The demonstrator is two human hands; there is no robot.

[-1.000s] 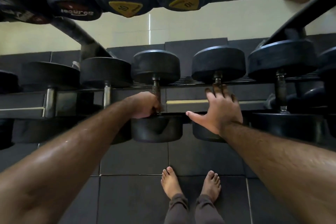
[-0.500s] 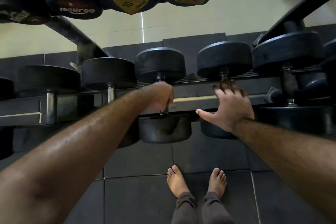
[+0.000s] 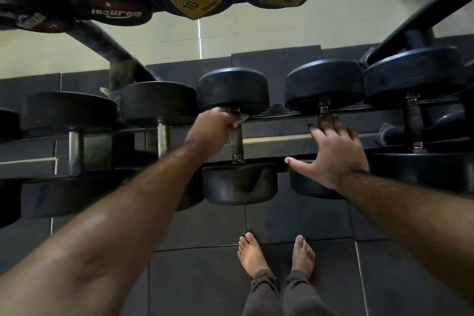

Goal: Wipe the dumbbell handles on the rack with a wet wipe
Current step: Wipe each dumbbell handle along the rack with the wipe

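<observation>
Your left hand (image 3: 214,126) fingers are curling round the wet wipe (image 3: 239,120), clamping it on the far end of the knurled dumbbell handle (image 3: 236,142) (wipe mostly hidden, one corner showing). Your right hand (image 3: 333,154) is lying open, fingers spread, over the neighbouring dumbbell (image 3: 324,84) handle on the rack (image 3: 277,140).

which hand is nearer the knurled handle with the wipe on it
Left. The left hand grips the wet wipe round the top of the knurled handle; the right hand rests spread over the neighbouring dumbbell, apart.
</observation>
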